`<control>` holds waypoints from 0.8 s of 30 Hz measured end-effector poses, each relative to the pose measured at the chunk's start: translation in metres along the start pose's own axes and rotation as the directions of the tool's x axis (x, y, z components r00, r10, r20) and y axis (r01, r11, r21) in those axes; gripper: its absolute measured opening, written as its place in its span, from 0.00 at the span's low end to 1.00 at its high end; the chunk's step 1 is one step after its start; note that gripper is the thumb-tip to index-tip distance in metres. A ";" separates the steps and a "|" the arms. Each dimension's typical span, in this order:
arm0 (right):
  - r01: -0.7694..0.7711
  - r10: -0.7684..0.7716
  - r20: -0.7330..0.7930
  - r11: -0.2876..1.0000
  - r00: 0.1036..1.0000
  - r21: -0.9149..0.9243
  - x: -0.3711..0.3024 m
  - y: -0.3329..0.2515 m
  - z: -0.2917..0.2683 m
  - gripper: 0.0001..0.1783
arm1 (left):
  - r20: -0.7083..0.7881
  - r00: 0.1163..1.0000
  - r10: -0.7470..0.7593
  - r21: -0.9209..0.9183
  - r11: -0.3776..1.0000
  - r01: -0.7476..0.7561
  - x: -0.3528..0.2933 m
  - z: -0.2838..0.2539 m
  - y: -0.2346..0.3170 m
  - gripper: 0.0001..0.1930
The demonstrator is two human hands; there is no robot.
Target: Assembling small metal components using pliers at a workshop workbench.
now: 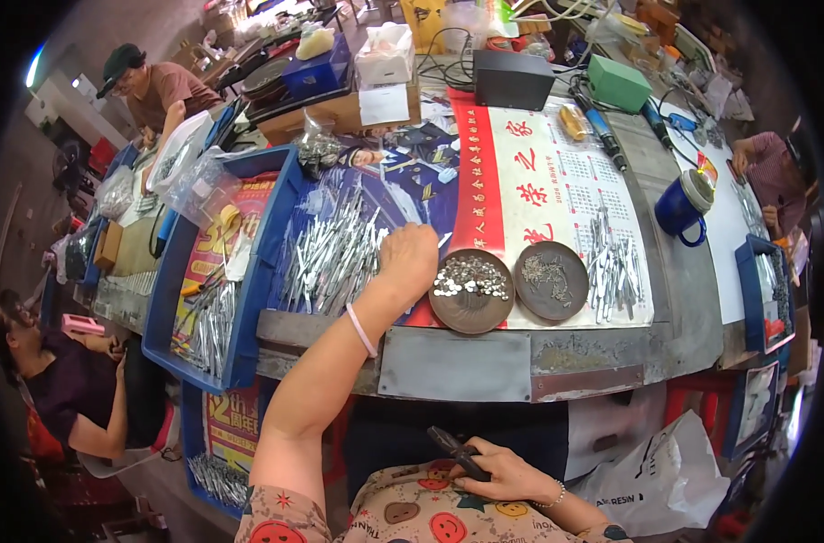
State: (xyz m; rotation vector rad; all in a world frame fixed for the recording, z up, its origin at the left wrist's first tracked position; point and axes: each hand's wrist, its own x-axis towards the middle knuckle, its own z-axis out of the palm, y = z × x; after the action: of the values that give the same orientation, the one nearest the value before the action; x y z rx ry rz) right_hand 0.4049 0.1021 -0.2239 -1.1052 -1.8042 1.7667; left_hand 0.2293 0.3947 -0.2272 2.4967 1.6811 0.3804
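Tabletop: grey and worn, partly covered by printed sheets; we take the disc dish on it as our landmark.
Right hand: nearest us, below the disc dish, its fingers closed around a dark hand tool; a beaded bracelet circles the wrist.
White plastic bag: low and to the right of the disc dish.
Left hand: just left of the disc dish, at the edge of the strip heap; we cannot tell whether its fingers are spread or pinching, as their tips are hidden. Its wrist wears a pink band.
Disc dish: brown and round, and we see small silvery discs inside.
Second dish: brown too, just right of the disc dish, holding small metal pieces.
Strip heap: many slim silvery strips, left of the disc dish.
Smaller strip pile: right of the disc dish.
Blue tray: farther left of the disc dish, with more strips inside.
Blue mug: well right of the disc dish and beyond it.
Black box: well beyond the disc dish.
Green box: beyond the disc dish, to its right.
Capped person: far beyond the disc dish, to its left.
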 end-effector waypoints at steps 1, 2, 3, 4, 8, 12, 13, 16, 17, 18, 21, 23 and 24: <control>-0.007 0.007 -0.002 1.000 1.000 -0.001 0.001 -0.002 -0.002 0.14 | -0.007 0.999 0.034 -0.050 0.998 -0.035 0.002 0.000 -0.001 0.06; -0.014 0.014 -0.002 1.000 1.000 -0.002 0.002 -0.004 -0.004 0.14 | -0.018 0.998 0.066 -0.098 0.993 -0.067 0.004 -0.002 -0.005 0.07; -0.016 0.016 0.015 1.000 1.000 -0.004 0.003 -0.007 -0.006 0.14 | -0.048 0.999 0.012 -0.185 0.983 -0.021 0.005 -0.005 -0.010 0.07; -0.038 0.038 0.001 0.999 0.999 0.018 0.005 -0.010 -0.007 0.14 | -0.095 0.995 -0.016 -0.297 0.955 -0.013 0.006 -0.014 -0.014 0.08; -0.026 0.027 -0.053 0.999 0.998 0.034 0.009 -0.010 -0.008 0.14 | -0.013 0.981 -0.192 -0.924 0.377 0.062 -0.022 -0.082 -0.022 0.08; 0.066 -0.066 -0.096 0.998 0.993 -0.009 0.020 -0.025 -0.015 0.14 | 0.053 0.979 -0.198 -0.987 -0.160 0.021 -0.081 -0.103 -0.040 0.08; 0.061 -0.062 -0.083 0.998 0.995 -0.010 0.025 -0.034 -0.018 0.14 | 0.046 0.978 -0.201 -0.976 -0.219 0.001 -0.097 -0.099 -0.044 0.11; 0.037 -0.054 -0.092 0.982 0.994 -0.183 0.039 -0.051 -0.025 0.12 | 0.074 0.985 -0.159 -0.968 -0.247 0.033 -0.135 -0.087 -0.041 0.25; 0.031 -0.053 -0.107 0.981 0.993 -0.190 0.043 -0.057 -0.027 0.11 | 0.093 0.989 -0.111 -0.962 -0.266 0.061 -0.144 -0.082 -0.043 0.26; 0.027 -0.052 -0.124 0.980 0.991 -0.198 0.048 -0.063 -0.029 0.11 | 0.080 0.988 -0.134 -0.963 -0.266 0.042 -0.150 -0.079 -0.041 0.24; 0.102 -0.178 -0.172 0.921 0.969 -0.377 0.066 -0.075 -0.036 0.11 | 0.038 0.988 -0.151 -0.981 -0.194 0.008 -0.158 -0.066 -0.038 0.20; 0.022 -0.104 -0.222 0.938 0.969 -0.345 0.074 -0.085 -0.038 0.12 | -0.043 0.992 -0.121 -0.995 -0.084 -0.053 -0.157 -0.058 -0.037 0.17; 0.027 -0.125 -0.229 0.920 0.965 -0.390 0.079 -0.090 -0.042 0.12 | -0.063 0.994 -0.094 -0.998 -0.024 -0.065 -0.157 -0.056 -0.039 0.17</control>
State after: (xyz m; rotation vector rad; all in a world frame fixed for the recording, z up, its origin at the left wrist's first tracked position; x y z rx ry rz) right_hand 0.3631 0.1975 -0.1512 -1.3146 -2.0500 1.1893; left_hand 0.1239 0.2619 -0.2046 1.2097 0.7131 1.2267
